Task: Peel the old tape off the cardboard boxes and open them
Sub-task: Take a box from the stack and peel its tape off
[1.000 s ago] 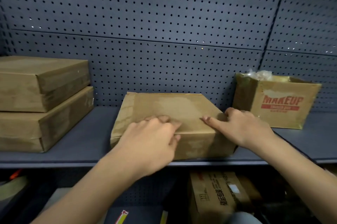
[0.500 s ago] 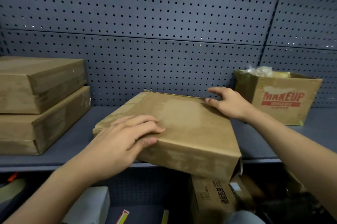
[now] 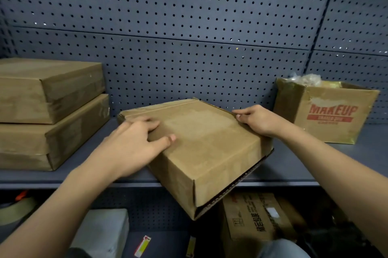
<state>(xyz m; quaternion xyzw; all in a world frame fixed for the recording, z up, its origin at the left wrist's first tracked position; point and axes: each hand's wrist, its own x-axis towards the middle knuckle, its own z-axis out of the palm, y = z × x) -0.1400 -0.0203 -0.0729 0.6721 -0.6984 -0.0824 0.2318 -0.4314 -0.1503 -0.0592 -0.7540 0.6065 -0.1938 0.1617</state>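
Flat brown cardboard box [image 3: 210,142] now sits askew on the grey metal shelf [image 3: 315,165]. A second ago it lay square on that shelf with its long side to the front; it has since been swung round and drawn forward, so that its near corner juts out past the shelf's front edge and hangs over the level below. The turn brings the far end of the lid into view, where a paler band [image 3: 159,108], probably the old tape, runs across. In all likelihood the peeling has not begun and the box is only being set up for it. The left hand [image 3: 134,144] lies on the lid toward the shelf's left end, fingers [image 3: 151,122] loosely spread and flat on the cardboard, thumb [image 3: 170,138] pressed down beside them, grasping nothing. The right hand [image 3: 258,119] is at the box's rear right edge, toward the back of the shelf, its fingers [image 3: 241,113] curled and pinching that edge, short of the pale band. A dark gap shows under the overhanging side, though whether that flap is loose cannot be told.
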